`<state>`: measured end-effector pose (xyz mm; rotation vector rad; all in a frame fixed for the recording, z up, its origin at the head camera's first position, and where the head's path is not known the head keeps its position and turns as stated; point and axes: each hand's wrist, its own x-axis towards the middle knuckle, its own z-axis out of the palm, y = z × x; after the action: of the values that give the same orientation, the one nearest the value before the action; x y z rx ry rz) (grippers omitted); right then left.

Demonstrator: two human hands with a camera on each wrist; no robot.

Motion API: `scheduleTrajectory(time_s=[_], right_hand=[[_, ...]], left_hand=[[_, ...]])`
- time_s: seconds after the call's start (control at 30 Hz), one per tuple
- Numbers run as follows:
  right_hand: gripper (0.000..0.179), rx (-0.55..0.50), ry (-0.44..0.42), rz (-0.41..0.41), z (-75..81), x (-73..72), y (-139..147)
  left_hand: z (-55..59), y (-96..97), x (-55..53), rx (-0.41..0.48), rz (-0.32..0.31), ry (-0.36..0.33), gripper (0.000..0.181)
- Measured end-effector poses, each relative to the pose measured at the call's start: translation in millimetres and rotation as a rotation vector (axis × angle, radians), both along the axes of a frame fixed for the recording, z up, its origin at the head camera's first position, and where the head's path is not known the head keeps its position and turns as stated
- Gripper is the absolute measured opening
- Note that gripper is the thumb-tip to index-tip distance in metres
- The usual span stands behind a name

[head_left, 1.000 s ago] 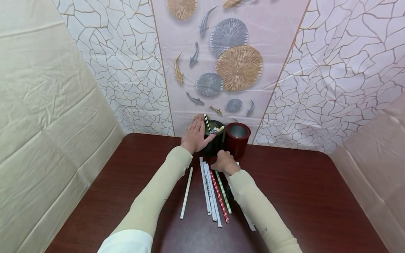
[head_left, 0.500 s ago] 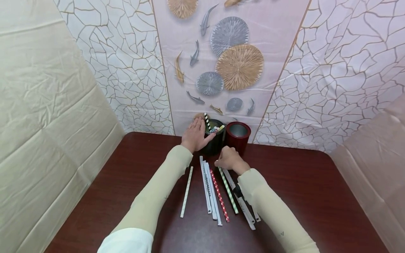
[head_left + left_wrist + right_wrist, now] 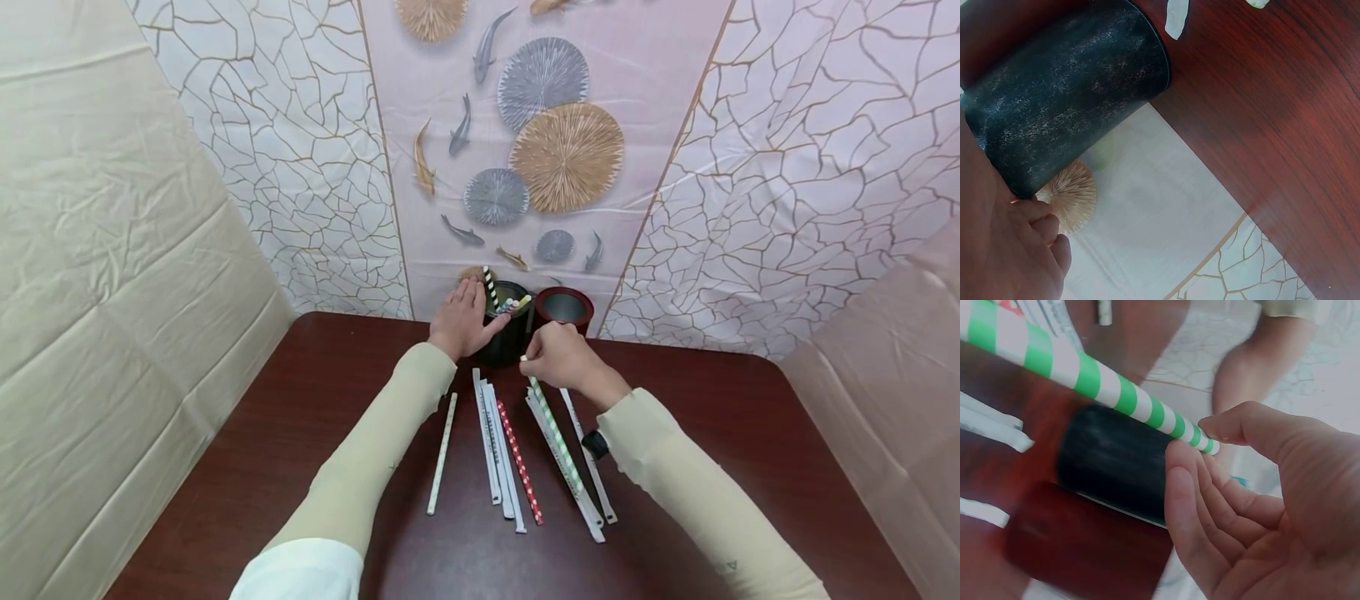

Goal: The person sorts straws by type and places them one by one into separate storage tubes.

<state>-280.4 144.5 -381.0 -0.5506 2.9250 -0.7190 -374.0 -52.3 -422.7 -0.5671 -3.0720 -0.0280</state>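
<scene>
My right hand (image 3: pixel 566 358) pinches the upper end of a green-and-white striped paper straw (image 3: pixel 555 429) between thumb and fingers. Its lower end slants down over wrapped straws (image 3: pixel 543 423). In the right wrist view the straw (image 3: pixel 1088 374) runs out to the upper left from the fingertips. My left hand (image 3: pixel 459 321) holds the left side of a black cup (image 3: pixel 504 343), thumb along its near rim. Bent fingers lie at that cup's (image 3: pixel 1072 81) rim in the left wrist view. Several straws stand in the black cup, one of them a black-and-white striped straw (image 3: pixel 490 287).
Right of the black cup stands a dark red cup (image 3: pixel 564 293). On the brown table (image 3: pixel 712 467) lie a pale patterned straw (image 3: pixel 442 454), several white wrapped straws (image 3: pixel 491 446), a red dotted straw (image 3: pixel 519 462) and another wrapped straw (image 3: pixel 588 454). Patterned fabric (image 3: pixel 315 167) hangs behind.
My right hand has moved right and up towards the red cup, drawing the green striped straw away from beside the red one and raising its upper end. The left hand stays on the black cup.
</scene>
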Motion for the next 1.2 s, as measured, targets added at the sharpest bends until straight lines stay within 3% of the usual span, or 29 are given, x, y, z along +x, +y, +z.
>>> scheduleTrajectory(time_s=[0.2,0.53,0.77,1.03,1.2], right_hand=[[0.012,-0.027,0.131,0.04,34.4,8.7,2.1],[0.011,-0.111,0.26,0.019,84.2,20.9,0.9],[0.011,-0.2,0.432,-0.001,114.7,24.7,1.4],[0.012,-0.284,0.608,-0.007,143.2,27.6,4.2],[0.013,-0.336,0.661,-0.014,152.7,28.6,3.0]], left_hand=[[0.7,0.1,-0.6,0.003,0.005,-0.006,0.092],[1.3,-2.7,0.5,0.003,0.002,-0.01,0.093],[0.4,-4.1,-1.4,-0.01,-0.003,-0.008,0.094],[1.1,-2.2,0.0,-0.004,-0.01,0.009,0.093],[1.1,-1.8,0.5,-0.01,-0.015,0.021,0.093]])
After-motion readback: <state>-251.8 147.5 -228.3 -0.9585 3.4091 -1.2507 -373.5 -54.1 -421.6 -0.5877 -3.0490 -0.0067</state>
